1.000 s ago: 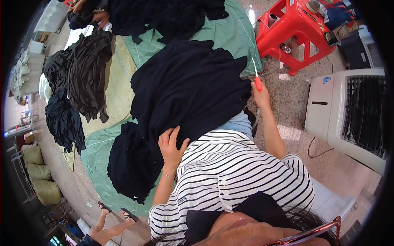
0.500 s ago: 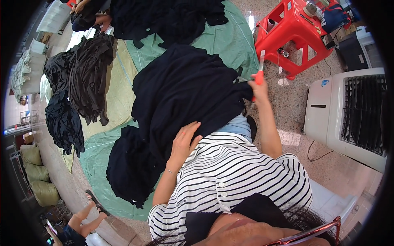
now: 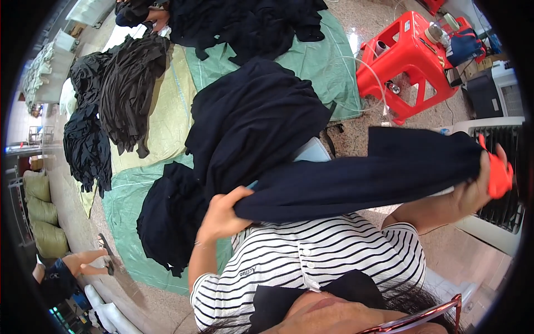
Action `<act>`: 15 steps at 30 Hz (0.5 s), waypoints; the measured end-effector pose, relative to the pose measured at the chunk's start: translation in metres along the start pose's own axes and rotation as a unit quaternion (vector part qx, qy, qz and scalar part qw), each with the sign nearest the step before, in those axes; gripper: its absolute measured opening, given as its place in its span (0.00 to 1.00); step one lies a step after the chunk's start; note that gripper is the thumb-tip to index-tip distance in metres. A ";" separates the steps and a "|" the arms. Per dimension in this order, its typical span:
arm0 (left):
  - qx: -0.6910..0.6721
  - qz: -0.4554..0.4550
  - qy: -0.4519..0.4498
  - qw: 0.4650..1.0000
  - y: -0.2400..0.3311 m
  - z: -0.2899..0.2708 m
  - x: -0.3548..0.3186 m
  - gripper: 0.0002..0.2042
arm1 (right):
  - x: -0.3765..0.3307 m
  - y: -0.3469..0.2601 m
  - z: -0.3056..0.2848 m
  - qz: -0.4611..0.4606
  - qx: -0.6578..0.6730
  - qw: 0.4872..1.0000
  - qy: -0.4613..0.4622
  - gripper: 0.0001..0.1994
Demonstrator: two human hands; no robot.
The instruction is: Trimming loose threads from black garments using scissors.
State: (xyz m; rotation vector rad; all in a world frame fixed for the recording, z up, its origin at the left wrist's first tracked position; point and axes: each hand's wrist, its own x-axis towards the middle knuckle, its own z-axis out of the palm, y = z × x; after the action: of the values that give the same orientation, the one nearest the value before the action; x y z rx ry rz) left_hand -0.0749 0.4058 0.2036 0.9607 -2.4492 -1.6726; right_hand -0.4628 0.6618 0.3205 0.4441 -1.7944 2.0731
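Observation:
A dark navy garment (image 3: 356, 186) is stretched across in front of my striped shirt. My left hand (image 3: 225, 212) pinches its left end. At the far right, my right hand (image 3: 470, 186) grips the other end, which is bunched up there. The same right hand also keeps hold of red-handled scissors (image 3: 499, 177), whose blades cannot be made out now. Over my lap lies a large heap of navy garments (image 3: 256, 117), just beyond the stretched one. A smaller navy pile (image 3: 167, 222) rests on the green sheet to the left of my left hand.
Green sheeting (image 3: 339, 72) covers the floor, with more dark garments (image 3: 245, 28) farther off and brown ones (image 3: 130, 94) at left. To the right stand a red stool (image 3: 411, 67) and a white air cooler (image 3: 489, 217). Another person's legs (image 3: 89, 261) show at lower left.
Both hands have lifted a navy garment off the heap and pulled it out sideways. My right hand, with the scissors, has moved right and nearer; my left hand has moved slightly left.

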 end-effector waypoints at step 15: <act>0.113 -0.011 0.450 0.886 -0.184 -0.105 0.055 0.09 | -0.074 0.183 0.224 0.086 -0.169 0.842 -0.505 0.35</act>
State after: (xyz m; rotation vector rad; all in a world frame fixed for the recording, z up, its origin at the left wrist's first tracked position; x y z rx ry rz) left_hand 0.0036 0.2477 0.0743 1.3750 -1.9627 -0.6512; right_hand -0.4819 0.4118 0.1583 1.5168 -2.7750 1.6230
